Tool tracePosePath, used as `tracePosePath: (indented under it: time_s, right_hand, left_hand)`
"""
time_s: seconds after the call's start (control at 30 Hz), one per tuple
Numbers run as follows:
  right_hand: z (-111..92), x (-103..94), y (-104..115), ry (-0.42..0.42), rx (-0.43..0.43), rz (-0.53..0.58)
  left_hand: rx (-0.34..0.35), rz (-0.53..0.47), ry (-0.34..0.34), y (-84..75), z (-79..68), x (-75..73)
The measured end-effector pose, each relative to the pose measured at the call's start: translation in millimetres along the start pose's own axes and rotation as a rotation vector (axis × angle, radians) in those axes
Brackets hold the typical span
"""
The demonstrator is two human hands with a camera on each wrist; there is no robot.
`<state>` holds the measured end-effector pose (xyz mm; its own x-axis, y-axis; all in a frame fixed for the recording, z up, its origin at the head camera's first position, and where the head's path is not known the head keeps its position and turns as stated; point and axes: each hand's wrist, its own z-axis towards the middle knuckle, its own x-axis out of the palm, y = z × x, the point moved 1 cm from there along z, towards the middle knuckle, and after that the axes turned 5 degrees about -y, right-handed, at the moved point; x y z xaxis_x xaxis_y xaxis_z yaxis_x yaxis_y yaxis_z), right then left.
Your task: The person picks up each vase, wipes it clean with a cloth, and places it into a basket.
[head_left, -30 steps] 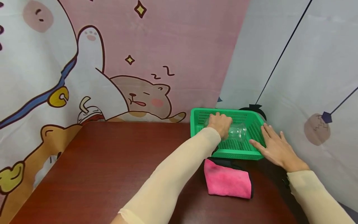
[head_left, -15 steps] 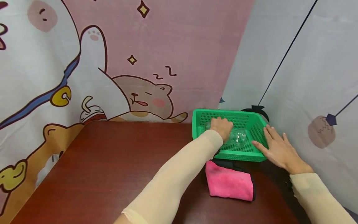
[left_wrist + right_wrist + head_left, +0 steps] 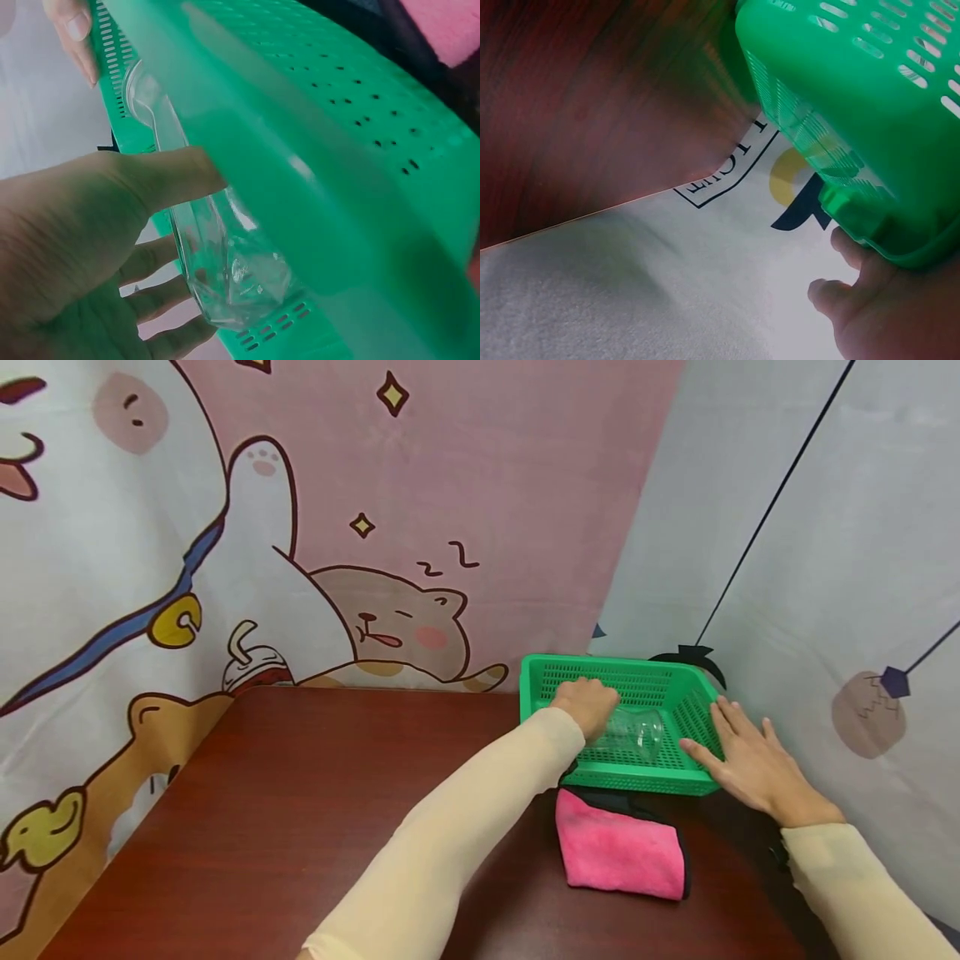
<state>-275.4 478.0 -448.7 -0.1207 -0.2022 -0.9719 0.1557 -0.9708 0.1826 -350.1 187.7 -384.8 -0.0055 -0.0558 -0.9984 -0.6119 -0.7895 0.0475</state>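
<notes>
A clear wide-mouthed bottle (image 3: 633,732) lies on its side in the green plastic basket (image 3: 622,779), mouth toward the right end. My left hand (image 3: 587,706) reaches in over the bottle's left end. In the left wrist view, the left hand's thumb (image 3: 176,176) crosses the near side of the bottle (image 3: 232,262), while the other fingers are spread at its far side, by the base. The basket's rim hides the thumb tip. My right hand (image 3: 750,764) rests with straight fingers against the basket's right end; the right wrist view shows its fingertips at the rim.
A folded pink cloth (image 3: 622,852) with dark edging lies on the table in front of the basket. The dark red wooden table (image 3: 337,777) stretches to the left. A printed cartoon curtain (image 3: 450,485) hangs right behind the table and along the right side.
The bottle has come slightly nearer to the basket's front. My left hand has slid left along it, so more of the bottle shows. The right hand keeps its place at the basket.
</notes>
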Motion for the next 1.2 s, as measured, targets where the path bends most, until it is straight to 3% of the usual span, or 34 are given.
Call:
tracePosePath:
  time_s: [0.23, 0.37, 0.8, 1.03, 1.2]
  right_hand:
    - [2, 1.6, -4, -0.004, -0.006, 0.006]
    - [3, 2.0, -6, -0.011, -0.011, 0.0]
    - [7, 3.9, -10, -0.055, -0.015, 0.022]
    - [10, 4.2, -11, -0.1, -0.027, 0.02]
    - [10, 6.0, -10, -0.129, -0.032, 0.008]
  left_hand:
    - [-0.008, -0.057, 0.054, 6.6, -0.6, 0.2]
    - [-0.001, -0.073, 0.044, 10.6, -6.0, -4.9]
    - [0.044, -0.151, -0.098, 34.6, -31.1, -26.3]
    - [0.046, -0.18, -0.216, 61.6, -49.1, -29.1]
    - [0.011, -0.231, -0.282, 87.0, -66.8, -26.2]
